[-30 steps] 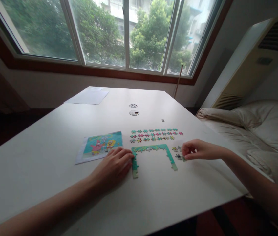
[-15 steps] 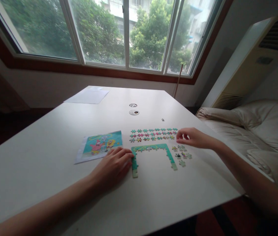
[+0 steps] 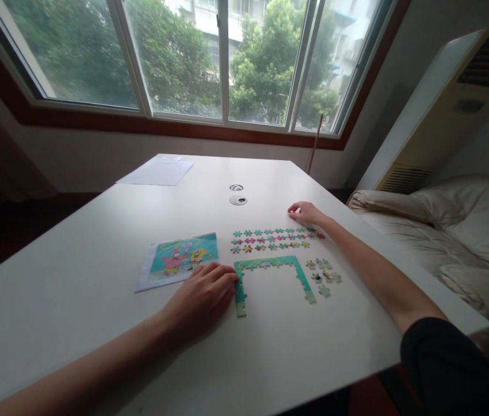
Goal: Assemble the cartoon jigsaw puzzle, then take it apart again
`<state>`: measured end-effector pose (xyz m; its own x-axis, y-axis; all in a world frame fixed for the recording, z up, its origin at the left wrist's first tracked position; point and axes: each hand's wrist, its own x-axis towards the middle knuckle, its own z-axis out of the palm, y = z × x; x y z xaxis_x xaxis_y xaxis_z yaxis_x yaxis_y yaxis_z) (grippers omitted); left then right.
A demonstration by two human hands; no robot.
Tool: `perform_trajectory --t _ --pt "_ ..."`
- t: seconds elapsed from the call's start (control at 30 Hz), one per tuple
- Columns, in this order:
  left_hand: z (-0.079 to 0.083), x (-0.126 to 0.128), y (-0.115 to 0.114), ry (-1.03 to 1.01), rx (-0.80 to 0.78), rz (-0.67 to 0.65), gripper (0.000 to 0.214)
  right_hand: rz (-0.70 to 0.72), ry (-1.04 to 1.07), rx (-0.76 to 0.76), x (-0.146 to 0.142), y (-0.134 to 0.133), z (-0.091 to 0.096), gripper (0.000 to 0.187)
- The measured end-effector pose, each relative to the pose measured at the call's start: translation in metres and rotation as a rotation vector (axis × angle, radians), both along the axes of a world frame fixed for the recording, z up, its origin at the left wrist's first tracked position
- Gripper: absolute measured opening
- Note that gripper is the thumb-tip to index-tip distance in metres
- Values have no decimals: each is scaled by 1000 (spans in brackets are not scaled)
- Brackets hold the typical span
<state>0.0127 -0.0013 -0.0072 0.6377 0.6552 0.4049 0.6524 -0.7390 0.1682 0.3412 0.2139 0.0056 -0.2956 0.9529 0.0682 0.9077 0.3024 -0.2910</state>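
My left hand [image 3: 207, 289] lies on the table, fingers stretched out, its fingertips against the left side of a partly joined green puzzle border [image 3: 265, 263]. Beyond the puzzle rows, my right hand [image 3: 305, 214] reaches over the table with thumb and fingers pinched at the spot of a small greyish puzzle piece, now hidden by the fingertips. Between that hand and the border run rows of loose puzzle pieces [image 3: 272, 238]. More loose pieces [image 3: 324, 277] lie right of the border. A cartoon reference picture [image 3: 181, 260] rests beside my left hand.
On the white table [image 3: 75, 277], a white paper sheet [image 3: 157, 172] lies at the far left. Two round discs [image 3: 238, 200] are near the far middle. A beige sofa [image 3: 426, 214] and an air conditioner [image 3: 435, 115] stand to the right, with a window [image 3: 179, 63] ahead.
My right hand has moved from the right end of the puzzle rows forward and left, covering the lone small piece. My left hand stays at the border.
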Motion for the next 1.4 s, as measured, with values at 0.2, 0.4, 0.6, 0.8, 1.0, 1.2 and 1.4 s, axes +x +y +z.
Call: perform_trajectory --t 0.2,0.4,0.6,0.8,1.0,1.2,1.4 --pt "0 0 1 8 -2 -2 22 -50 105 -194 17 10 3 32" --pt "-1 1 0 18 -8 0 21 -7 244 -242 20 -4 15 39" --pt "0 0 -1 22 15 -2 21 191 344 -404 39 -69 40 44" --pt "5 1 -11 41 62 -54 20 411 148 -686 45 -150 49 33" --pt "2 0 -25 -10 75 -134 18 454 76 -698 34 -176 43 32" --pt "3 -3 -29 -28 80 -123 20 333 -75 -517 35 -176 49 27" --pt "14 -10 -27 74 74 -182 19 250 -87 -440 57 -131 65 40"
